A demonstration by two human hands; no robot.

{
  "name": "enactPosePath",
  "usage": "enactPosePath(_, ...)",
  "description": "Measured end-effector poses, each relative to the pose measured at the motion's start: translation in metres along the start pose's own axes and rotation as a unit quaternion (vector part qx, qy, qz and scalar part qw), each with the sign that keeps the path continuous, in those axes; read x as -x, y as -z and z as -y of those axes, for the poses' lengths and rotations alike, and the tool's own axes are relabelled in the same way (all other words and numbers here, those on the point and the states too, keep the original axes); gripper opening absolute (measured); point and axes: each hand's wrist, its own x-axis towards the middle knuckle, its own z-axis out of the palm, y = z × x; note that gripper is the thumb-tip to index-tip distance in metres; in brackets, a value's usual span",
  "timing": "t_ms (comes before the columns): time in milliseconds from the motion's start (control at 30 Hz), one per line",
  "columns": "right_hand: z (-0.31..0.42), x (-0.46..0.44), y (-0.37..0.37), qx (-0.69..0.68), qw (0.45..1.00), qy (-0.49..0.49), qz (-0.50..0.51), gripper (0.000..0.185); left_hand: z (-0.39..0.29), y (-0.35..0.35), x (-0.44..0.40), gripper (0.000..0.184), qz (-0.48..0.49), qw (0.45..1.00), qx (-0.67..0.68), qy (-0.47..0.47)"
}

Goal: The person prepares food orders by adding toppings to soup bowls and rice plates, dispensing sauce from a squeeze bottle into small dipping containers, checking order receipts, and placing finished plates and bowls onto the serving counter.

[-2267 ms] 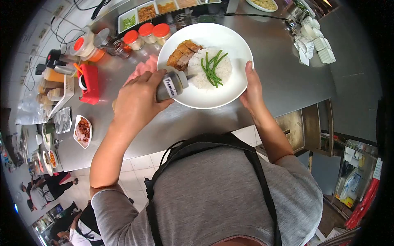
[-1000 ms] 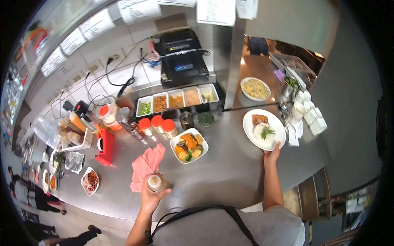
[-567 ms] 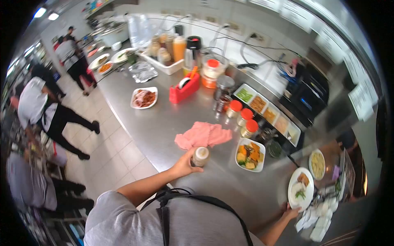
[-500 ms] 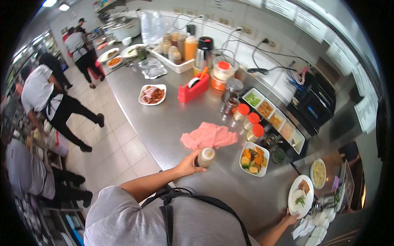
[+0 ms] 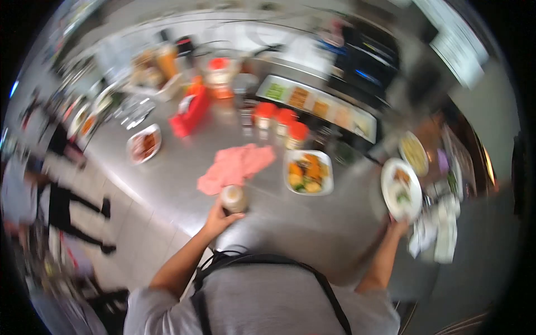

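My left hand (image 5: 219, 216) is wrapped round a small, clear-sided bottle (image 5: 233, 199) with a pale top, held near the counter's front edge; whether it touches the counter I cannot tell. Just beyond it lies a crumpled pink cloth (image 5: 237, 164). At the right, my right hand (image 5: 397, 228) grips the near rim of an oval white plate (image 5: 389, 191). Brown food and a pale portion with something green on it lie on that plate; blur hides detail. Between my hands, farther back, stands a square white bowl (image 5: 329, 181) of mixed vegetables.
Red-lidded jars (image 5: 297, 135) stand behind the bowl, before a rack of filled trays (image 5: 318, 107). A red tape dispenser (image 5: 191, 114) and a dish of reddish food (image 5: 144, 144) are farther left. White cloths (image 5: 445, 229) lie beside the plate. People (image 5: 61, 195) stand at left.
My view has swung to the right, so the counter items appear farther left and blurred. Both hands keep their holds on the bottle and the plate.
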Motion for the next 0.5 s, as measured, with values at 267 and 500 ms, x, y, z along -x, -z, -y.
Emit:
enactPosePath(267,0.006,-0.017,-0.044,-0.006,0.994,0.057,-0.090,0.044,-0.016,-0.010,0.003,0.044,-0.050,0.997,-0.046,0.042)
enactPosePath(500,0.016,-0.039,-0.075,-0.009,0.998,0.023,-0.061,0.055,-0.027,-0.021,-0.003,0.040,-0.063,0.996,-0.040,0.044)
